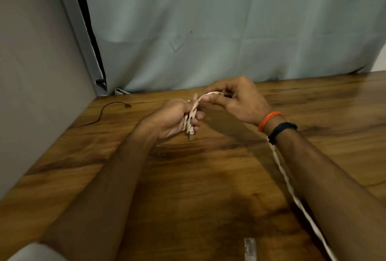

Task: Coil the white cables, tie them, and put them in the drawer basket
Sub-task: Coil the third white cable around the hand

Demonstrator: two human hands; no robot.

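Lying at about ten o'clock on the wooden table (188, 177), well apart from the hands, a thin black cable (103, 111) curls toward the grey wall, its plug end pointing right. No brand, label or writing can be read anywhere.

Near the centre, the left hand (173, 117) hovers above the table with its fingers curled shut around a small bundle of white cable (191, 119); a connector end pokes out below the fist toward six o'clock. From the top of that bundle a strand rises toward one o'clock into the right hand (236, 98), whose thumb and fingertips are pinched together on it.

On the right wrist sit an orange thread band (268, 119) and, just beside it, a black band (282, 131). Below the right forearm, more white cable runs along the table toward five o'clock and out of the picture. At six o'clock, near the bottom edge, a small pale strip-like object (250, 248) lies on the wood; it is too blurred to identify.

Behind the table hangs a pale curtain (229, 31).
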